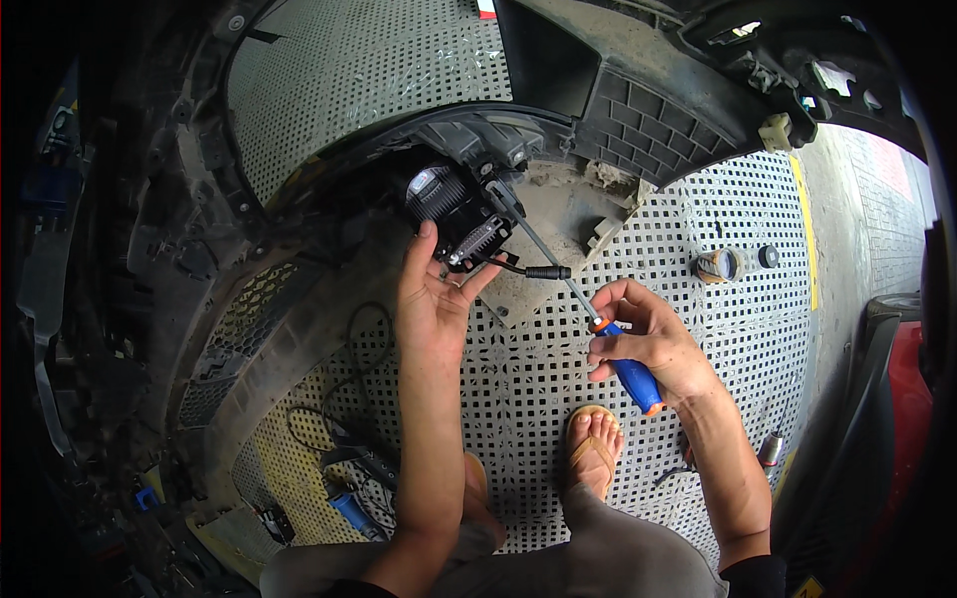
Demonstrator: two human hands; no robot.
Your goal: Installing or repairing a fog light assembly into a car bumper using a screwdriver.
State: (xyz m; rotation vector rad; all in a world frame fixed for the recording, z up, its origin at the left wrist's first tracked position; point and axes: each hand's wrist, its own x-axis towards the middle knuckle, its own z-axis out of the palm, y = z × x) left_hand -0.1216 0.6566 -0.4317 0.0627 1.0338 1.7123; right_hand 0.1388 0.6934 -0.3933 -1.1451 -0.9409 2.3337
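Fingers of the right hand (663,349) are clamped on the blue screwdriver (638,384), below right of the black finned unit (439,199); the left hand (436,307) supports that unit from below, fingers apart. Such a light hold might let it tilt; the slanted shaft might slip or catch the cable plug (546,272) right of it. Dark bumper shell (289,324) crowds its left; room opens rightward over perforated floor (518,384).
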